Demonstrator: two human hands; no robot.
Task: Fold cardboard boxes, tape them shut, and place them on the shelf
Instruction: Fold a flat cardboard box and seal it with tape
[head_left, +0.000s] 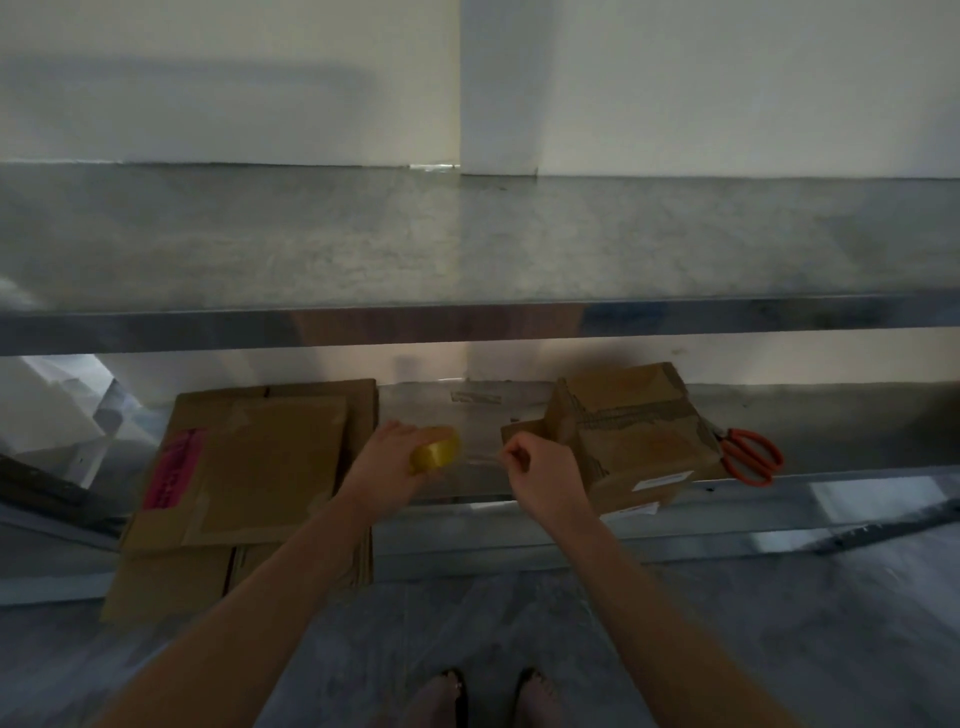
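Note:
My left hand (387, 460) grips a yellowish roll of tape (435, 449) over the lower metal shelf (467, 514). My right hand (543, 480) pinches the free end of a clear tape strip (480, 460) stretched out from the roll. Just right of that hand stands a folded cardboard box (636, 431), tilted, with old tape and white labels on it. One flap of the box sticks out toward my right hand. A stack of flat cardboard boxes (260, 467) lies to the left, the top one bearing a pink label.
Orange-handled scissors (750, 457) lie on the lower shelf right of the box. The wide upper shelf (467, 234) spans the view above, against a pale wall. My two feet (488, 699) show on the grey floor below.

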